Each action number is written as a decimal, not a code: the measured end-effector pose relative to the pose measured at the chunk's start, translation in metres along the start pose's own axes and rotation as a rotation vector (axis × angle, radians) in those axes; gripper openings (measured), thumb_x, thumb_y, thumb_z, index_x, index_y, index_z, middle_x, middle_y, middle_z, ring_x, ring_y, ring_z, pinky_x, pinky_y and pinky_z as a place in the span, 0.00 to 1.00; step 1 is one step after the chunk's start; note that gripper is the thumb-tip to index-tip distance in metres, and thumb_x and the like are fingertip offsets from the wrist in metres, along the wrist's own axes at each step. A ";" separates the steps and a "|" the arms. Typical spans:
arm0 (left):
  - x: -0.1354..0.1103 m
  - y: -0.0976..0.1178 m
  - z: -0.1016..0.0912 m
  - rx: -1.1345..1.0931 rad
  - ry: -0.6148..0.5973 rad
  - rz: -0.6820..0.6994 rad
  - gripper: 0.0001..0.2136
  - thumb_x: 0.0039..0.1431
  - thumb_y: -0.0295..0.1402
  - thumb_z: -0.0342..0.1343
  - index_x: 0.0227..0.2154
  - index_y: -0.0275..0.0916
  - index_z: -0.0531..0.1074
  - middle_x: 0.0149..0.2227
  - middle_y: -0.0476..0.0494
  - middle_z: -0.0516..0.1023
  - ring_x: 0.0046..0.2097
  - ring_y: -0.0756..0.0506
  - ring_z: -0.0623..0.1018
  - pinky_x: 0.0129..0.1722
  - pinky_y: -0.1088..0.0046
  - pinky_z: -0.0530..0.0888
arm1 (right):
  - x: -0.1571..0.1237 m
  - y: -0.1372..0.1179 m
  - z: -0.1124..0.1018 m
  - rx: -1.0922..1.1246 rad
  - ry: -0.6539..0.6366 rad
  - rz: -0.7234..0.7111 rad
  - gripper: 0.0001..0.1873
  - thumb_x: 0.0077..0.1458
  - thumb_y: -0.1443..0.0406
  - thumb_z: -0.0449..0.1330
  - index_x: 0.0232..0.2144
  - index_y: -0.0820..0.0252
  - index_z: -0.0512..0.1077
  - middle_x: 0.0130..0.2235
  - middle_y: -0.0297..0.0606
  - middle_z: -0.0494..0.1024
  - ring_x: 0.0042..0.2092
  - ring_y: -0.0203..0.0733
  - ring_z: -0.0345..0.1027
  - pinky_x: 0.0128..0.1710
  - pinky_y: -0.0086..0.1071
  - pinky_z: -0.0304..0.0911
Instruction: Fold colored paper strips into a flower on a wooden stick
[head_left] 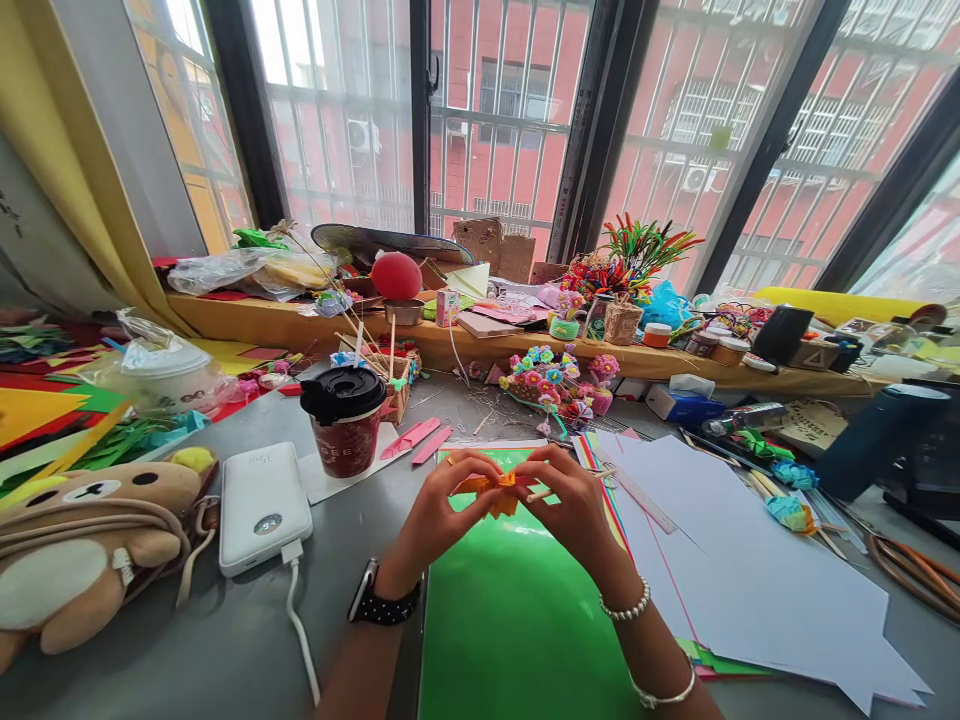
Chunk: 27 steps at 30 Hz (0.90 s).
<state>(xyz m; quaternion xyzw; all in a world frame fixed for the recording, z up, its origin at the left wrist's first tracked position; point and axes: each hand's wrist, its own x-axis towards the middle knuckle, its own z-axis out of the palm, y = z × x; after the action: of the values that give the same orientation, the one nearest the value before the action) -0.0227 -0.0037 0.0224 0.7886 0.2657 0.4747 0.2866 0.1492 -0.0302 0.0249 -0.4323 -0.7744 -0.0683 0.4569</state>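
Both my hands meet over the top part of a glossy green sheet (517, 620) on the grey table. A small folded piece of orange paper (505, 500) is between them. The fingers of my left hand (454, 500) pinch its left side. With thumb and fingers together, my right hand (566, 500) grips its right side, and a thin pale stick-like bit shows by those fingers. Part of the orange paper is hidden behind the fingertips. Two pink paper strips (420, 440) lie just beyond my left hand.
White paper sheets (735, 560) with a ruler (641, 500) lie at right. To the left are a lidded coffee cup (349, 425), a white power bank (264, 508) with its cable, and a plush bear (90, 560). Craft flowers (551, 380) stand near the cluttered window sill.
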 end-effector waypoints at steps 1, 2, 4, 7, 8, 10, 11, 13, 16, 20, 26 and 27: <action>0.000 0.002 -0.001 -0.033 -0.029 -0.030 0.04 0.51 0.31 0.53 0.30 0.37 0.69 0.34 0.44 0.71 0.40 0.46 0.71 0.39 0.71 0.69 | 0.000 0.000 0.000 0.022 -0.014 0.004 0.06 0.50 0.63 0.57 0.30 0.58 0.72 0.31 0.38 0.71 0.30 0.35 0.66 0.28 0.27 0.61; -0.001 0.003 -0.001 -0.061 -0.052 -0.061 0.05 0.51 0.32 0.54 0.30 0.37 0.69 0.34 0.44 0.71 0.39 0.47 0.71 0.37 0.72 0.69 | 0.000 0.000 0.000 0.045 -0.032 0.011 0.05 0.50 0.63 0.57 0.29 0.59 0.72 0.31 0.37 0.71 0.30 0.36 0.66 0.28 0.27 0.61; -0.001 0.004 -0.002 -0.106 -0.081 -0.114 0.06 0.50 0.34 0.54 0.29 0.36 0.68 0.33 0.45 0.70 0.37 0.48 0.71 0.35 0.73 0.69 | 0.000 0.000 -0.001 0.094 -0.078 0.036 0.05 0.49 0.63 0.58 0.26 0.59 0.71 0.30 0.37 0.71 0.30 0.36 0.65 0.28 0.27 0.60; 0.001 0.002 -0.002 -0.153 -0.130 -0.175 0.07 0.48 0.35 0.56 0.27 0.36 0.69 0.29 0.47 0.70 0.34 0.48 0.71 0.35 0.73 0.69 | 0.001 -0.001 -0.003 0.180 -0.168 0.089 0.05 0.49 0.64 0.58 0.24 0.59 0.69 0.29 0.35 0.70 0.30 0.35 0.64 0.28 0.26 0.59; 0.001 0.001 -0.002 -0.156 -0.144 -0.188 0.07 0.48 0.35 0.56 0.26 0.35 0.69 0.28 0.48 0.70 0.33 0.49 0.71 0.35 0.73 0.68 | 0.001 -0.002 -0.004 0.207 -0.192 0.107 0.05 0.48 0.64 0.59 0.24 0.59 0.69 0.29 0.34 0.70 0.30 0.35 0.64 0.28 0.26 0.59; 0.002 -0.001 -0.002 -0.142 -0.156 -0.200 0.07 0.47 0.34 0.57 0.25 0.36 0.69 0.28 0.49 0.71 0.33 0.49 0.71 0.37 0.73 0.67 | 0.002 -0.003 -0.005 0.257 -0.230 0.145 0.05 0.48 0.64 0.59 0.25 0.59 0.68 0.28 0.33 0.69 0.28 0.33 0.61 0.26 0.25 0.57; 0.002 -0.002 -0.002 -0.130 -0.155 -0.202 0.06 0.47 0.34 0.57 0.25 0.36 0.69 0.28 0.49 0.71 0.34 0.49 0.71 0.38 0.73 0.67 | 0.003 -0.003 -0.006 0.282 -0.250 0.166 0.05 0.48 0.64 0.59 0.25 0.60 0.67 0.27 0.32 0.68 0.27 0.32 0.59 0.25 0.25 0.55; 0.003 -0.001 -0.002 -0.122 -0.157 -0.209 0.06 0.47 0.34 0.57 0.25 0.36 0.70 0.28 0.49 0.72 0.34 0.49 0.71 0.39 0.72 0.67 | 0.004 -0.003 -0.006 0.340 -0.295 0.218 0.06 0.48 0.63 0.59 0.25 0.60 0.67 0.26 0.31 0.66 0.24 0.30 0.55 0.22 0.24 0.52; 0.002 0.002 -0.003 -0.150 -0.172 -0.237 0.05 0.47 0.34 0.56 0.24 0.36 0.71 0.27 0.49 0.73 0.33 0.49 0.72 0.38 0.73 0.67 | 0.004 -0.001 -0.007 0.472 -0.367 0.302 0.09 0.48 0.61 0.59 0.24 0.61 0.66 0.24 0.29 0.64 0.22 0.28 0.51 0.19 0.23 0.48; 0.001 0.005 -0.004 -0.245 -0.199 -0.283 0.05 0.47 0.33 0.56 0.24 0.36 0.71 0.26 0.49 0.73 0.31 0.49 0.72 0.35 0.74 0.69 | 0.002 0.003 -0.011 0.642 -0.451 0.413 0.13 0.47 0.57 0.59 0.26 0.62 0.65 0.21 0.27 0.61 0.20 0.27 0.48 0.17 0.23 0.45; 0.001 0.004 -0.002 -0.351 -0.187 -0.331 0.07 0.47 0.35 0.57 0.25 0.35 0.70 0.26 0.49 0.72 0.30 0.50 0.72 0.32 0.75 0.70 | 0.001 0.002 -0.013 0.728 -0.466 0.470 0.14 0.47 0.55 0.57 0.28 0.60 0.65 0.21 0.27 0.60 0.21 0.28 0.52 0.20 0.23 0.55; 0.001 0.004 -0.001 -0.352 -0.189 -0.332 0.07 0.47 0.35 0.56 0.25 0.35 0.70 0.26 0.49 0.72 0.30 0.50 0.73 0.32 0.76 0.70 | 0.001 0.002 -0.013 0.737 -0.464 0.480 0.14 0.47 0.55 0.57 0.28 0.60 0.65 0.21 0.27 0.61 0.21 0.28 0.53 0.21 0.24 0.57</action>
<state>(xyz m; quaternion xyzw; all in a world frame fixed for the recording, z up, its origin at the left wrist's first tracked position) -0.0229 -0.0054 0.0261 0.7130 0.2769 0.3842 0.5171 0.1587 -0.0348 0.0328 -0.4119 -0.7070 0.4150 0.3977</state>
